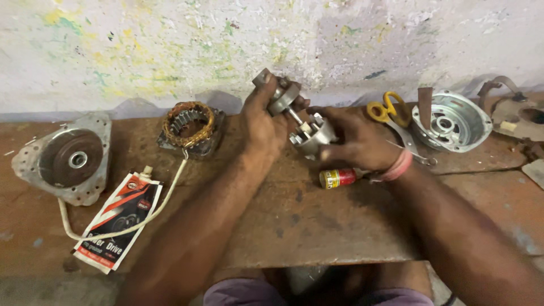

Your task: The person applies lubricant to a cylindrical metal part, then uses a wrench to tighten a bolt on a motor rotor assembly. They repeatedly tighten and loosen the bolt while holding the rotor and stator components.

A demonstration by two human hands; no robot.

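Observation:
Both hands hold a metal rotor assembly above the brown workbench (317,226), near the wall. My left hand (263,122) grips its upper end, a grey round metal piece (281,97). A thin shaft (295,117) runs down from that piece to a silver claw-shaped rotor body (313,136), which my right hand (354,139) grasps from the right. A pink band circles my right wrist (398,166).
A copper-wound stator (188,126) with a white cable, a grease sachet (120,218) and a round housing plate (71,158) lie to the left. A small red-and-yellow tube (338,178), yellow-handled scissors (391,110) and a silver motor housing (453,120) lie to the right.

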